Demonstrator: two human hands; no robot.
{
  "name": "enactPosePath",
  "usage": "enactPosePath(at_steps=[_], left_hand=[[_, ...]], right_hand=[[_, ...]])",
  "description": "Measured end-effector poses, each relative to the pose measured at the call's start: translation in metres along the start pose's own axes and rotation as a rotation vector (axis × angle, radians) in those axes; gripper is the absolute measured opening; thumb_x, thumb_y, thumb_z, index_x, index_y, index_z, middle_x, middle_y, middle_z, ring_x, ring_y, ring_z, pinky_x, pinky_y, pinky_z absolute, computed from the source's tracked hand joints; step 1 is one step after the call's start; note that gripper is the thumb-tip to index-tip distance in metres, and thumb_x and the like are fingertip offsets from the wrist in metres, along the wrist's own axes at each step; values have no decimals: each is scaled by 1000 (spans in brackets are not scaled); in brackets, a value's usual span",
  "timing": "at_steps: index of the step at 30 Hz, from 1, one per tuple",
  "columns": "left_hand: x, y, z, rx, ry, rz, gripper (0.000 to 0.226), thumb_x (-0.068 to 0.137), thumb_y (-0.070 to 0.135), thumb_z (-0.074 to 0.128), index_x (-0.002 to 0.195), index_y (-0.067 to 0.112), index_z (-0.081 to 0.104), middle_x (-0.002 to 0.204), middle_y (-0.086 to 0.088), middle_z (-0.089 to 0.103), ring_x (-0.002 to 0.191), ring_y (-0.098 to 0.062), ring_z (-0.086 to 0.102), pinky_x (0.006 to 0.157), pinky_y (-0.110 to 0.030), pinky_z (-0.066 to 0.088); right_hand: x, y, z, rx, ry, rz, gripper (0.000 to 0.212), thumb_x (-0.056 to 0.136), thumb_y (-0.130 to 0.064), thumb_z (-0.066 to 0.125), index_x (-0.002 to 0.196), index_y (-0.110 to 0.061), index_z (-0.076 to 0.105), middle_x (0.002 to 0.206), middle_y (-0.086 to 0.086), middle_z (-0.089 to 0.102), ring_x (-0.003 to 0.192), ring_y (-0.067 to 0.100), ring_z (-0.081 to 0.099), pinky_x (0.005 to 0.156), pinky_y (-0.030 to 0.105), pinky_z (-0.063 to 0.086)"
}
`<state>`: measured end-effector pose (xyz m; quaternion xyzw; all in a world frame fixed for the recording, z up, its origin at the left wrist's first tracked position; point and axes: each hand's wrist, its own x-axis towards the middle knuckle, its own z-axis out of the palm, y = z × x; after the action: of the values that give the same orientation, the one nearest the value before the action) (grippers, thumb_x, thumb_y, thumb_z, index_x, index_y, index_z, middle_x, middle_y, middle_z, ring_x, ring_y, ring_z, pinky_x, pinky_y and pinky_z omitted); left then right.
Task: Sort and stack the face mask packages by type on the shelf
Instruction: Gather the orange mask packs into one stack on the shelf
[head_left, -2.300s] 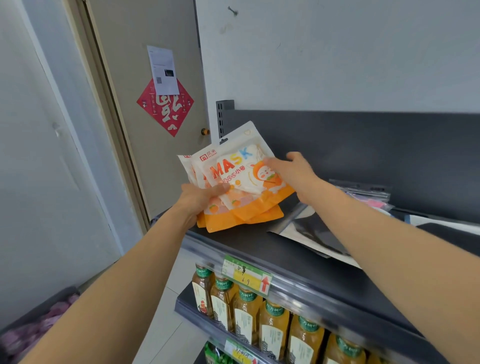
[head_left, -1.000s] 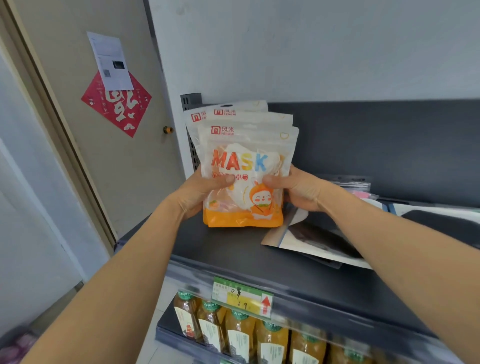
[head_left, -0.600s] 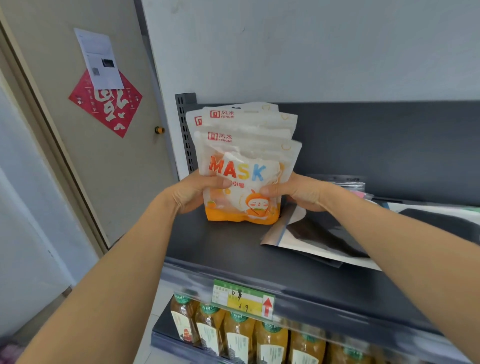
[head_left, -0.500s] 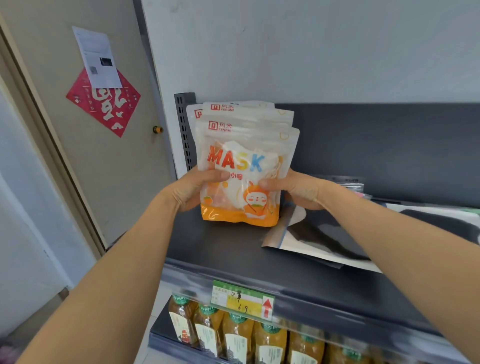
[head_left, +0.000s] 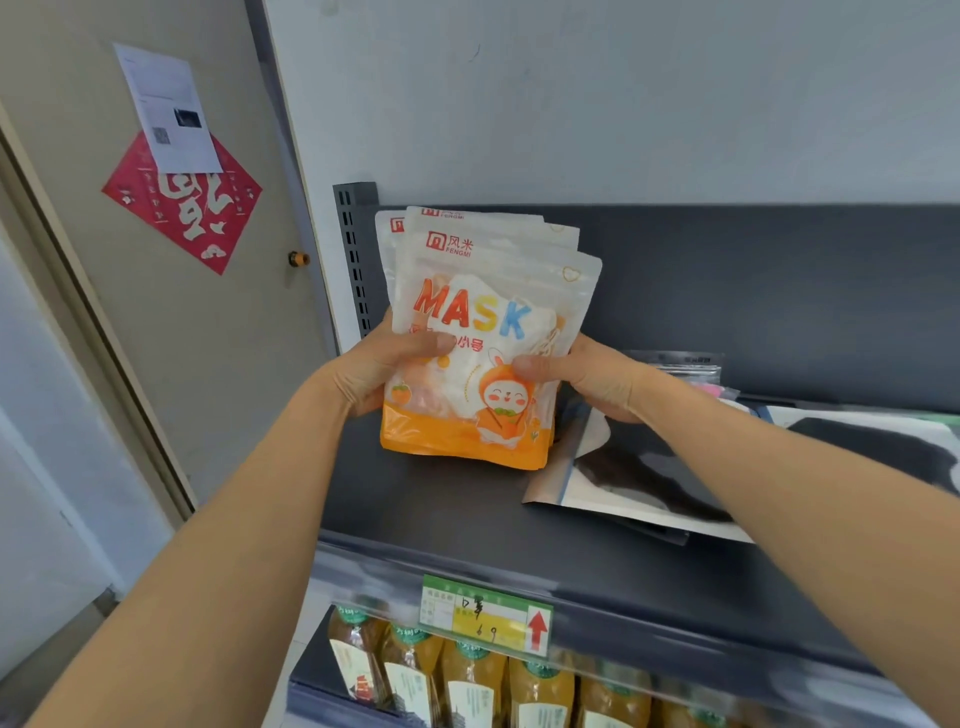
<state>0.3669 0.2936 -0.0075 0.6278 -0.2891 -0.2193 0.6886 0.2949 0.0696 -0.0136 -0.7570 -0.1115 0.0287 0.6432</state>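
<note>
A bundle of white-and-orange "MASK" packages stands upright at the left end of the dark shelf, bottom edges resting on or just above it. My left hand grips the bundle's left side, thumb across the front. My right hand grips the right side, thumb on the cartoon rabbit. To the right, flat packages showing black masks lie on the shelf. Behind my right wrist sits a small stack of clear packages with pink contents.
The shelf's upright post stands just left of the bundle, with a door beyond it. A price tag hangs on the shelf's front rail. Orange drink bottles fill the shelf below.
The orange packages, earlier tilted and fanned, have been squared into an upright bundle. Over the last half second the bundle shifted slightly while both hands kept their grip.
</note>
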Motion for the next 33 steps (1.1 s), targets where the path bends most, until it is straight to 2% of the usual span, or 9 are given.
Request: enactPosePath(at_steps=[4,10,12,18,20,22,25,28,33], left_hand=[[8,-8,-5,29,128,9,119,41,33,96,141,13,35,134,-20,55,112,-36,63,87,-55,54],[6,-15,-10,17,59,-23,113,43,41,93,139,22,38,128,-12,62,110,-30,66,78,-44,58],[7,-21,-12,-41,143,-21,118,42,42,94,141,18,36,132,-16,58,112,-33,64,83,-51,56],[1,-17,-9,-1,151,-67,93,52,43,89,132,17,49,120,-13,68,104,-32,68,81,-49,57],[2,-12,-10,21,142,-183,65,69,47,78,124,18,59,112,-8,73,99,-27,70,84,-44,57],[3,-11,-6,32,169,-305,58,75,53,71,119,16,64,113,-9,72,105,-28,68,96,-46,51],[7,-10,-2,176,237,-335,73,65,66,71,114,11,69,109,-11,73,106,-32,67,100,-50,48],[6,-4,1,158,202,-346,66,69,63,69,115,15,68,112,-9,73,106,-28,68,99,-47,50],[-1,-1,-6,101,131,-381,51,71,48,67,112,18,65,101,-4,76,84,-17,74,76,-33,57]], right_hand=[[0,9,5,2,56,-31,59,75,-13,76,128,-20,55,124,3,66,113,20,65,96,43,52],[1,12,10,45,65,-91,58,80,-5,72,132,-19,50,126,3,65,113,19,65,96,44,53],[3,13,13,73,36,-101,65,79,-5,73,137,-18,45,128,4,63,115,20,63,95,42,53],[14,18,22,192,77,19,108,55,-29,91,143,-22,30,133,5,60,118,25,61,96,50,51],[13,13,24,175,87,158,82,69,-43,81,138,-24,41,125,3,66,112,25,65,96,52,50],[14,8,24,172,130,368,60,78,-59,65,125,-23,57,115,5,71,106,27,68,97,51,49],[21,4,26,232,228,496,65,76,-68,60,119,-20,63,109,9,73,102,30,69,95,49,51],[22,1,29,246,322,475,58,81,-62,58,119,-18,63,108,11,73,97,28,70,90,44,55],[19,0,31,280,395,475,56,84,-58,58,123,-19,60,110,9,72,98,28,69,90,45,55]])
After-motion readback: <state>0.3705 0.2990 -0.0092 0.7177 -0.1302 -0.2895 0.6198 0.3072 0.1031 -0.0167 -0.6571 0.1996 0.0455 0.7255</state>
